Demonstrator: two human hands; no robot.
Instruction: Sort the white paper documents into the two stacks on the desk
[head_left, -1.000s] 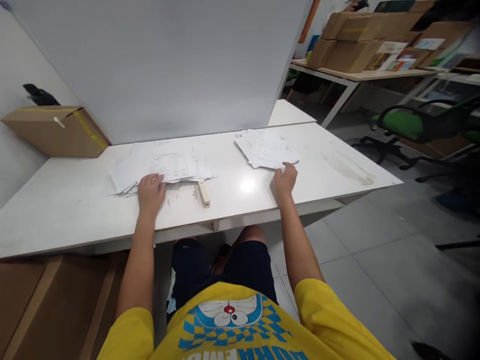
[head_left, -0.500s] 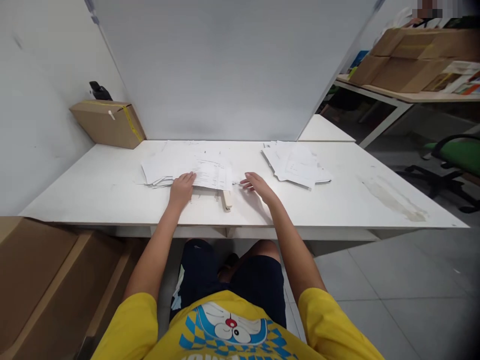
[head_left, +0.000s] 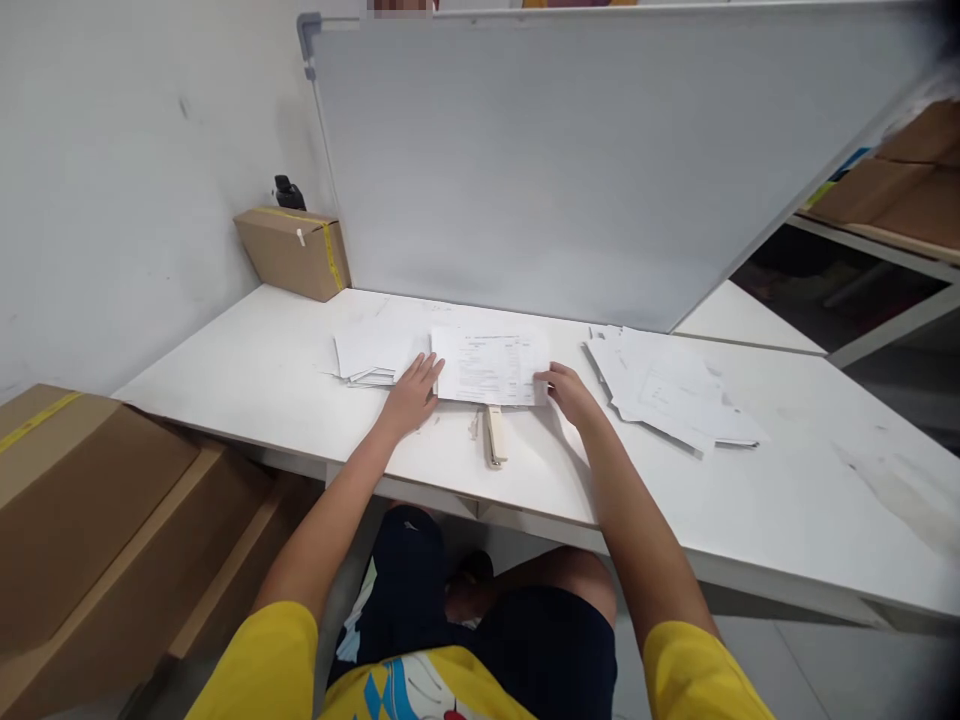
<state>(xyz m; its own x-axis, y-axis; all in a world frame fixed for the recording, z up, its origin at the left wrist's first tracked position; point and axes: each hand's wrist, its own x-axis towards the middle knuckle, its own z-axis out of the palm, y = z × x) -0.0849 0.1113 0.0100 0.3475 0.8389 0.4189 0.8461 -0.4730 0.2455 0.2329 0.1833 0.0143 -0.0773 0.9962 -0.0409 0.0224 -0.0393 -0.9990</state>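
A printed sheet of paper (head_left: 491, 365) lies in front of me, slightly over the far end of a cream stapler (head_left: 496, 438). My right hand (head_left: 568, 390) pinches the sheet's right edge between thumb and fingers. At the left edge of the sheet, my left hand (head_left: 414, 392) rests with its fingers stretched out and touching the paper. Beyond that hand is a loose pile of white papers (head_left: 371, 350). Another uneven stack of papers (head_left: 660, 380) spreads to the right of my right hand. Part of the stapler is hidden under the sheet.
A whiteboard (head_left: 525, 170) stands along the back of the white table (head_left: 247, 370). A taped cardboard box (head_left: 289, 250) sits at the back left, with a black bottle (head_left: 289, 192) behind it. Larger cardboard boxes (head_left: 97, 490) stand at the lower left, beside the table's front edge.
My right hand has come onto the sheet's right edge and grips it. My left hand has shifted to the left edge. The printed sheet now sits squarer, and the view has turned left.
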